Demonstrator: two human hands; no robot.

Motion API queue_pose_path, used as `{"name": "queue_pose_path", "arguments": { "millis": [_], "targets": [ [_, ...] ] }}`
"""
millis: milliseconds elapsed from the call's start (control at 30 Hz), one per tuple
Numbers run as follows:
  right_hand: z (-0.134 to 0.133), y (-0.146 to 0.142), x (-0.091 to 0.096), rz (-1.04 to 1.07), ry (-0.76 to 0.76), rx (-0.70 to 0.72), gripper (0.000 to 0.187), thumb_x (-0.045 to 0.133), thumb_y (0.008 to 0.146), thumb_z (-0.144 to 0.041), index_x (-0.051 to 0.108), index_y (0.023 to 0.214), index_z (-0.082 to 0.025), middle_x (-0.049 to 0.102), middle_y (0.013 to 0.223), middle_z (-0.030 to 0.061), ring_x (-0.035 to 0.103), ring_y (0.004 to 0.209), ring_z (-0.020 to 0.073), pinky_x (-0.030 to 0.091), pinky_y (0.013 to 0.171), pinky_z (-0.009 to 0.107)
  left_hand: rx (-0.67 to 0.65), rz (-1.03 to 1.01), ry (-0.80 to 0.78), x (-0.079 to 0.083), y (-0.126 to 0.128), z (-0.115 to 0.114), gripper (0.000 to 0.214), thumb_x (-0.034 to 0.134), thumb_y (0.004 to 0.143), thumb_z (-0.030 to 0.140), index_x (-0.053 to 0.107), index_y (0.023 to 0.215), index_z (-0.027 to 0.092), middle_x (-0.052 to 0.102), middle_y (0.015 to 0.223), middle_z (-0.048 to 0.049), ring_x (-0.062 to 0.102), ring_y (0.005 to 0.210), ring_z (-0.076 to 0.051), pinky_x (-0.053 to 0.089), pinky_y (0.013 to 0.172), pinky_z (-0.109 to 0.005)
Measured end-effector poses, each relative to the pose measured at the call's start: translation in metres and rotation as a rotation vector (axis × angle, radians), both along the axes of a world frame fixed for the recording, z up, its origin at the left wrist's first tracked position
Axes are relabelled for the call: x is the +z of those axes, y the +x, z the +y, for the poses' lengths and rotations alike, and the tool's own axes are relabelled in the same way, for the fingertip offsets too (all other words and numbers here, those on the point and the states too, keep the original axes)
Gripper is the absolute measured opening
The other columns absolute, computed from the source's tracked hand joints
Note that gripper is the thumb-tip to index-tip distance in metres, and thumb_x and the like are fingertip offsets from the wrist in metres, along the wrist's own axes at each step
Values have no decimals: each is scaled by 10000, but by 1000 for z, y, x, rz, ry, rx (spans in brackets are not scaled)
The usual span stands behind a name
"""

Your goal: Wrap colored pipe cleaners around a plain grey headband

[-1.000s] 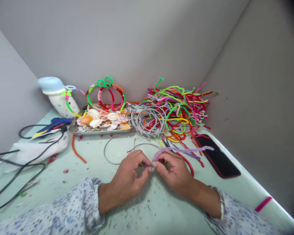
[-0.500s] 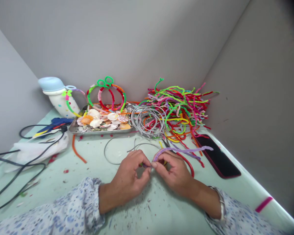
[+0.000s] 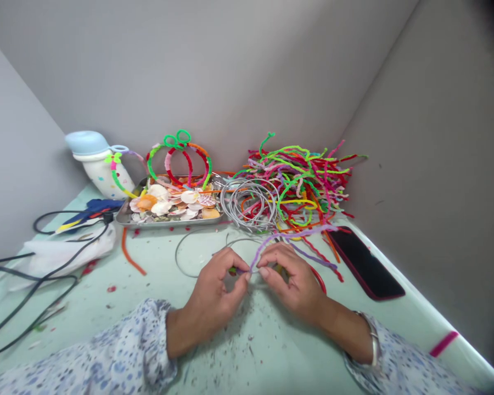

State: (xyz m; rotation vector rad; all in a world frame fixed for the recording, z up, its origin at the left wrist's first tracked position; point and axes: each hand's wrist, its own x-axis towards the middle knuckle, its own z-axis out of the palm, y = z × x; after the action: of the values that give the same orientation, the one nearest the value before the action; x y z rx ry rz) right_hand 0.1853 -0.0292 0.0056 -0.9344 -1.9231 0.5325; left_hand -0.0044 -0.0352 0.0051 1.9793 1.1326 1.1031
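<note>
A lilac pipe cleaner (image 3: 280, 235) rises from my left hand (image 3: 219, 293), its base pinched between thumb and forefinger. From there it arches up and to the right, over the other hand. My right hand (image 3: 296, 286) is just beside it, thumb and forefinger drawn together; a thin pale strand seems to run into them, but I cannot make out what it is. Behind the left fingers a bit of green and purple shows, mostly hidden. Past my hands lies a thin grey wire loop (image 3: 181, 266), and a red pipe cleaner (image 3: 320, 280) curves out by the right hand.
Shells fill a metal tray (image 3: 168, 223), with pipe-cleaner rings (image 3: 149, 164) standing in it. Behind my hands are a grey wire coil (image 3: 226, 206) and a heap of coloured pipe cleaners (image 3: 304, 164). A phone (image 3: 370, 266) lies right; a bottle (image 3: 107, 175), plastic bag (image 3: 69, 252) and black cable (image 3: 35, 280) left.
My right fingers have come off the lilac pipe cleaner and sit slightly apart from the left ones. The pipe cleaner now stands more upright, its free end higher and further left.
</note>
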Motion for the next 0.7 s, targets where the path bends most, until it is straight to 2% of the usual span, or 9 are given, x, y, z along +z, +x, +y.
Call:
{"name": "queue_pose_path", "arguments": {
  "millis": [267, 700],
  "targets": [
    [-1, -3, -4, -41, -10, 6, 101, 555, 902, -173, 627, 837, -199, 618, 780, 29, 560, 790, 194, 412, 751, 358, -14, -14, -104, 1, -1, 4, 52, 559, 845, 193, 595, 809, 194, 605, 781, -6, 566, 758, -167, 433, 696, -291],
    [-1, -1, -5, -135, 87, 12, 119, 512, 921, -183, 602, 848, -208, 607, 767, 27, 533, 776, 203, 389, 761, 382, -17, -69, -214, 7, 2, 5, 85, 561, 808, 206, 593, 731, 189, 584, 659, 20, 524, 632, -143, 403, 583, -250]
  ]
}}
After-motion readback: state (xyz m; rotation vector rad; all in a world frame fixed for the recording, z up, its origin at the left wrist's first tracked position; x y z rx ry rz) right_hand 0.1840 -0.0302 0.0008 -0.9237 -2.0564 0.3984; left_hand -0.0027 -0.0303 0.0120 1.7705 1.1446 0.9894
